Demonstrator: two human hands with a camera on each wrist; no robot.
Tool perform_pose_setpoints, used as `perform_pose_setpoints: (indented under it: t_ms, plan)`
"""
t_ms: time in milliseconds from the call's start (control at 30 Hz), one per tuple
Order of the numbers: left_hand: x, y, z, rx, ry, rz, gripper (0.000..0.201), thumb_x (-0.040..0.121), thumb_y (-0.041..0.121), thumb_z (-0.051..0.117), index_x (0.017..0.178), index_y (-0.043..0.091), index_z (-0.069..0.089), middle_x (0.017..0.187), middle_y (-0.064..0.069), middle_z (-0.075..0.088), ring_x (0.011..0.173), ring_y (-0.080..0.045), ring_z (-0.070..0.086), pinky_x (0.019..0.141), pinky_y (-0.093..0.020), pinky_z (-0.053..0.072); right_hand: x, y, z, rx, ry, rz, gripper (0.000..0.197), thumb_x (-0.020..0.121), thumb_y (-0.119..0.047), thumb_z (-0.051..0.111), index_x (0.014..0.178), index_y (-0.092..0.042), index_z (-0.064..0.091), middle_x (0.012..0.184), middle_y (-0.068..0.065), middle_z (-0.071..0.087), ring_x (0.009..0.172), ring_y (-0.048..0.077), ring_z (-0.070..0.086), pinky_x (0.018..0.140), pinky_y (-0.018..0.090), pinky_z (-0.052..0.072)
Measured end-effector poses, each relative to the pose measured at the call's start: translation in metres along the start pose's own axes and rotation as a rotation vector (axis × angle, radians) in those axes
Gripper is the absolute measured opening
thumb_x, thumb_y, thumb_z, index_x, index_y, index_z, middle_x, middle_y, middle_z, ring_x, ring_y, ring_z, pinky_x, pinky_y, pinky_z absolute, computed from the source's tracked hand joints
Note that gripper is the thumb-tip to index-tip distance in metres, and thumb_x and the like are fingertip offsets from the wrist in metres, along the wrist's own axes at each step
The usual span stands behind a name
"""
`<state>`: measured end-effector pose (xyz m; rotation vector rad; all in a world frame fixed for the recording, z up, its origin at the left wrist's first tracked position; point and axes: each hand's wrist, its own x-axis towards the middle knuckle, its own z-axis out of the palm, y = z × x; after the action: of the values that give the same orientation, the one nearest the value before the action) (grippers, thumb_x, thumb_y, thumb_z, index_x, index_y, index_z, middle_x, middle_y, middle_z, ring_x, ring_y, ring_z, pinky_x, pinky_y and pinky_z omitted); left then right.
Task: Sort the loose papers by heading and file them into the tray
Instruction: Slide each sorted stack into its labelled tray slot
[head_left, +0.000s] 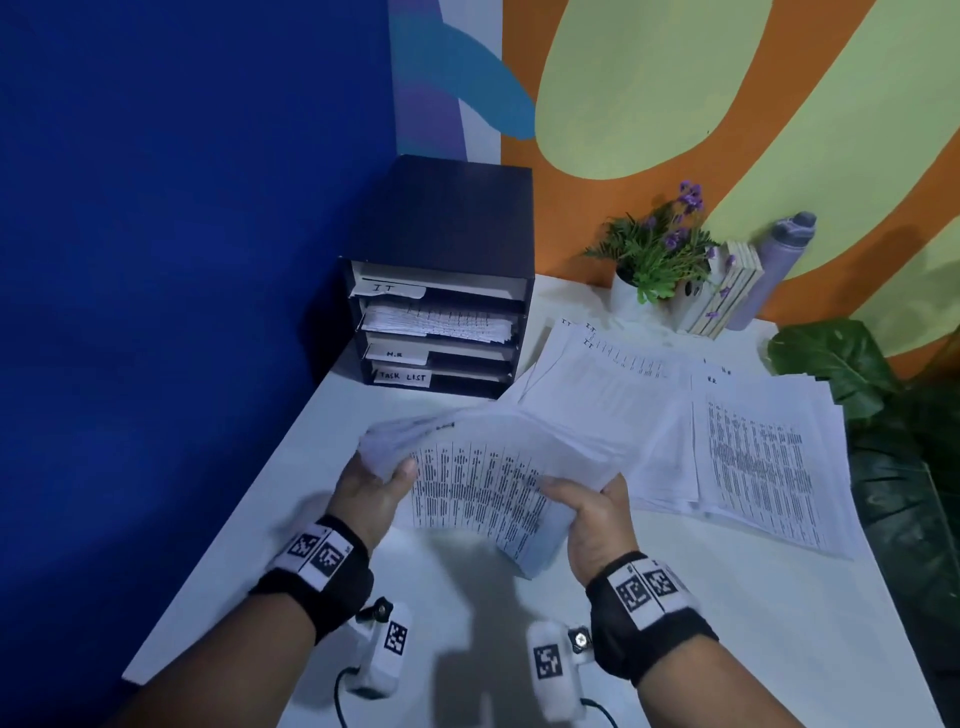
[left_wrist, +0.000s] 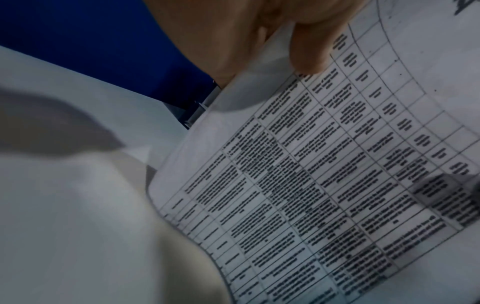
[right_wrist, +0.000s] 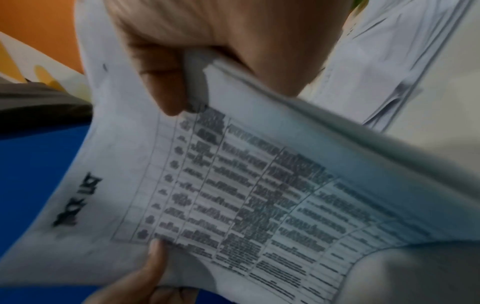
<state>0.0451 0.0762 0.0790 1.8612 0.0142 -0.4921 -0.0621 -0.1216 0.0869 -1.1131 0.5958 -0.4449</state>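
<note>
Both hands hold a sagging stack of printed papers (head_left: 478, 483) above the white table (head_left: 727, 623). My left hand (head_left: 382, 480) grips its left edge, thumb on top (left_wrist: 309, 55). My right hand (head_left: 587, 499) pinches the right edge, thumb on the sheet (right_wrist: 161, 88). The top sheet (right_wrist: 233, 185) carries a table of text and the heading "TASK LIST". A dark filing tray (head_left: 441, 312) stands at the back left with slots labelled IT, H.R and TASK LIST; one slot holds papers (head_left: 436, 322). More loose papers (head_left: 675, 415) lie spread on the table at right.
A potted plant with purple flowers (head_left: 654, 260), a few books (head_left: 727, 296) and a grey bottle (head_left: 774, 265) stand at the back right. Large green leaves (head_left: 893, 441) border the table's right edge. A blue wall (head_left: 182, 260) runs along the left.
</note>
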Motion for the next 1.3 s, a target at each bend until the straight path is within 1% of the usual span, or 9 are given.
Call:
perform_pose_setpoints:
  t_ms: [100, 200, 333, 467, 567, 767, 933, 1100, 1300]
  plan:
    - [0.002, 0.001, -0.007, -0.219, 0.045, 0.082, 0.017, 0.085, 0.034, 0.069, 0.102, 0.032, 0.071, 0.102, 0.001, 0.074, 0.100, -0.022, 0.067, 0.097, -0.046, 0.049, 0.003, -0.005, 0.007, -0.002, -0.002, -0.047, 0.034, 0.068, 0.025, 0.062, 0.081, -0.005, 0.059, 0.067, 0.007, 0.070, 0.067, 0.024, 0.068, 0.063, 0.031, 0.055]
    - [0.003, -0.005, -0.016, -0.234, -0.025, 0.114, 0.043, 0.088, 0.012, 0.067, 0.127, 0.021, 0.055, 0.109, 0.001, 0.072, 0.103, -0.016, 0.067, 0.094, -0.040, 0.050, 0.001, 0.002, 0.006, -0.079, -0.076, -0.025, 0.035, 0.065, 0.015, 0.071, 0.090, -0.008, 0.065, 0.080, 0.008, 0.073, 0.079, 0.027, 0.071, 0.072, 0.035, 0.057]
    - [0.008, -0.023, -0.015, -0.119, 0.002, 0.053, 0.031, 0.089, 0.013, 0.066, 0.115, 0.026, 0.059, 0.103, 0.004, 0.071, 0.104, -0.020, 0.065, 0.092, -0.039, 0.049, -0.002, 0.014, 0.006, -0.221, -0.151, 0.090, 0.051, 0.065, 0.001, 0.078, 0.112, -0.013, 0.062, 0.101, 0.005, 0.075, 0.098, 0.026, 0.069, 0.088, 0.035, 0.056]
    - [0.015, -0.024, -0.022, -0.095, 0.072, 0.023, 0.032, 0.090, 0.009, 0.062, 0.116, 0.027, 0.058, 0.106, 0.008, 0.067, 0.100, -0.012, 0.062, 0.091, -0.035, 0.048, 0.010, 0.006, 0.013, -0.184, -0.205, 0.039, 0.042, 0.088, -0.001, 0.064, 0.124, -0.022, 0.056, 0.112, 0.005, 0.071, 0.104, 0.020, 0.067, 0.093, 0.031, 0.054]
    - [0.028, -0.038, -0.034, -0.023, 0.027, -0.109, 0.028, 0.089, 0.015, 0.064, 0.115, 0.026, 0.058, 0.109, 0.005, 0.067, 0.104, -0.020, 0.062, 0.097, -0.044, 0.048, 0.027, 0.026, 0.027, -0.318, -0.207, 0.041, 0.033, 0.094, -0.007, 0.059, 0.121, -0.025, 0.058, 0.111, 0.009, 0.070, 0.104, 0.028, 0.067, 0.092, 0.044, 0.055]
    - [0.054, -0.076, -0.051, 0.034, -0.029, -0.330, 0.031, 0.090, 0.012, 0.062, 0.120, 0.014, 0.056, 0.115, -0.007, 0.066, 0.105, -0.028, 0.062, 0.100, -0.048, 0.047, 0.070, 0.076, 0.052, -0.363, -0.082, 0.285, 0.035, 0.088, 0.007, 0.051, 0.114, -0.013, 0.064, 0.102, 0.012, 0.072, 0.088, 0.024, 0.067, 0.079, 0.032, 0.057]
    - [0.070, -0.077, -0.060, 0.146, -0.059, -0.285, 0.024, 0.094, 0.013, 0.057, 0.117, 0.019, 0.054, 0.108, -0.003, 0.067, 0.097, -0.023, 0.064, 0.086, -0.033, 0.051, 0.121, 0.098, 0.066, -0.466, -0.033, 0.347, 0.029, 0.081, -0.003, 0.053, 0.103, -0.014, 0.068, 0.097, 0.010, 0.073, 0.090, 0.028, 0.068, 0.085, 0.038, 0.055]
    - [0.084, -0.075, -0.063, 0.070, -0.120, -0.279, 0.024, 0.096, 0.012, 0.056, 0.117, 0.020, 0.058, 0.111, -0.001, 0.069, 0.100, -0.020, 0.066, 0.092, -0.039, 0.051, 0.169, 0.108, 0.073, -0.545, 0.029, 0.341, 0.025, 0.081, -0.011, 0.056, 0.103, -0.013, 0.068, 0.081, 0.007, 0.070, 0.072, 0.026, 0.062, 0.071, 0.037, 0.054]
    - [0.088, -0.073, -0.057, -0.020, -0.272, -0.424, 0.016, 0.096, 0.018, 0.057, 0.111, 0.025, 0.058, 0.105, -0.008, 0.071, 0.090, -0.028, 0.069, 0.070, -0.040, 0.059, 0.204, 0.111, 0.056, -0.566, 0.065, 0.410, 0.028, 0.091, 0.002, 0.056, 0.116, -0.008, 0.061, 0.077, 0.003, 0.058, 0.059, 0.014, 0.052, 0.042, 0.020, 0.047]
